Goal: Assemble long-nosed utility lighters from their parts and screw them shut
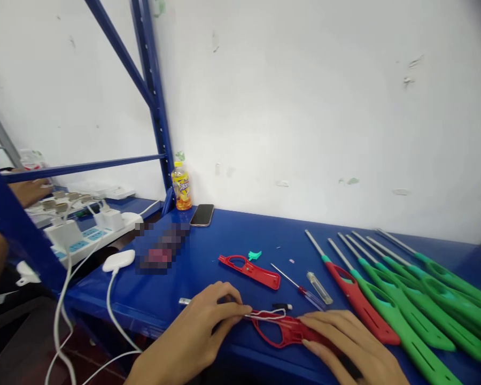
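The red half-shell of a gas lighter handle (pixel 282 332) lies open at the desk's front edge, a white wire (pixel 270 314) running along it. Fingers and thumb of my right hand (pixel 344 342) close round its wide end. At its narrow end my left hand (pixel 200 323) pinches the lighter's metal tube, whose tip (pixel 184 301) shows beyond the knuckles. Just above sits a small black igniter part (pixel 282 306). Farther back lie the other red half-shell (pixel 252 271), a turquoise trigger (pixel 255 255), a screwdriver (pixel 296 286) and a clear fuel tank (pixel 319 287).
Several green lighters (pixel 409 299) and one red lighter (pixel 358 299) lie side by side on the right. A phone (pixel 202 215) and a drink bottle (pixel 181 187) stand near the wall. On the left are a blue frame post (pixel 156 107), white cables (pixel 110 305), a power strip (pixel 84 240) and another person's hand (pixel 30 191).
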Action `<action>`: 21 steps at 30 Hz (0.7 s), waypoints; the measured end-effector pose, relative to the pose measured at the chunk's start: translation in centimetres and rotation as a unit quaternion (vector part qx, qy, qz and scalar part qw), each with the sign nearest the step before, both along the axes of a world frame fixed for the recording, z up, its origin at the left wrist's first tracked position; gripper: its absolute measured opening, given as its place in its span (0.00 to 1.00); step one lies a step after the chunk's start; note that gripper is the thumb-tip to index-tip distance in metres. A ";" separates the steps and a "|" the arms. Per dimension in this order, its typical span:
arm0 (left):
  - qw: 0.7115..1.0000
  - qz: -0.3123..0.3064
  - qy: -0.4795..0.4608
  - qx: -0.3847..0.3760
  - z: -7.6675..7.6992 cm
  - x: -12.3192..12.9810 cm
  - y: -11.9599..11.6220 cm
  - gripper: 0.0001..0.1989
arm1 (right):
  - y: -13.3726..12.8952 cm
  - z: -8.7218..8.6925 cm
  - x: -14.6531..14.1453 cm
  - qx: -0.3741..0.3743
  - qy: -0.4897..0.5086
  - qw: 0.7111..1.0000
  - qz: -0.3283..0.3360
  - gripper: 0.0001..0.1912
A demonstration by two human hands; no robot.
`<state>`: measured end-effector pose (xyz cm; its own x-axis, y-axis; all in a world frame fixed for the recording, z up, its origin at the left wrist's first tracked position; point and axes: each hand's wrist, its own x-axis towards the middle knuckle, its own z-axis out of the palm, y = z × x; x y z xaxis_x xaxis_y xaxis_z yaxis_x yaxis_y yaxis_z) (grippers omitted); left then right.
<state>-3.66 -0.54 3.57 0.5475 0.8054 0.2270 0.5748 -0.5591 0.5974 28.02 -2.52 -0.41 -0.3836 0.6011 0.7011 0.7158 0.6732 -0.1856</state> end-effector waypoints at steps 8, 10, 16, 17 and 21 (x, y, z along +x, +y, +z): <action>1.000 0.018 0.000 0.020 -0.6 0.1 0.3 0.16 | -0.8 -0.2 -0.5 -0.013 -0.005 0.998 -0.055 0.16; 0.999 0.022 -0.006 0.025 -1.0 0.3 0.5 0.15 | -0.8 0.0 -0.7 -0.019 0.007 0.998 -0.057 0.16; 0.998 0.023 -0.019 0.056 -1.5 0.7 1.2 0.14 | -0.8 0.4 -0.9 -0.059 0.017 0.998 -0.030 0.12; 0.998 0.024 -0.017 0.062 -1.4 0.7 1.2 0.13 | -0.8 0.4 -0.9 -0.059 0.019 0.998 -0.027 0.12; 0.996 0.023 0.006 0.090 -1.1 0.7 1.1 0.13 | -0.8 0.4 -0.9 -0.072 0.029 0.997 -0.025 0.13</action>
